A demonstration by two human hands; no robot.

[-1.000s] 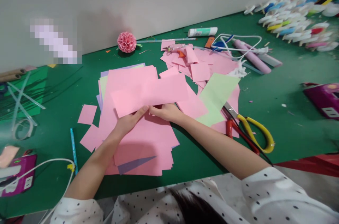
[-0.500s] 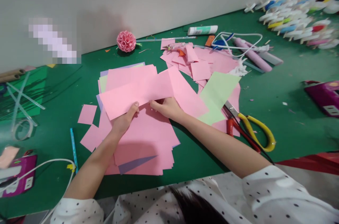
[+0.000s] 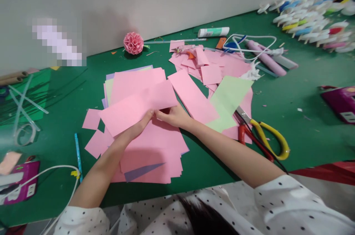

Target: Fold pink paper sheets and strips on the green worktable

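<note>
My left hand (image 3: pixel 135 128) and my right hand (image 3: pixel 173 116) both pinch the near edge of a pink paper strip (image 3: pixel 137 107), held just above a stack of pink sheets (image 3: pixel 151 150) on the green table (image 3: pixel 291 124). Thumbs and fingers are closed on the strip, the two hands almost touching. A second pink strip (image 3: pixel 191 96) lies flat to the right of my right hand. A light green sheet (image 3: pixel 227 100) lies further right.
Scissors with yellow and red handles (image 3: pixel 263 135) lie right of the papers. A pile of small pink squares (image 3: pixel 210 63), a glue stick (image 3: pixel 213 32), a pink paper ball (image 3: pixel 133 42) and white cables sit toward the wall. Coloured paper pieces crowd the far right corner.
The long pink paper has come apart into two: one strip now lies flat on the right, while the other has shifted left and stays in both hands.
</note>
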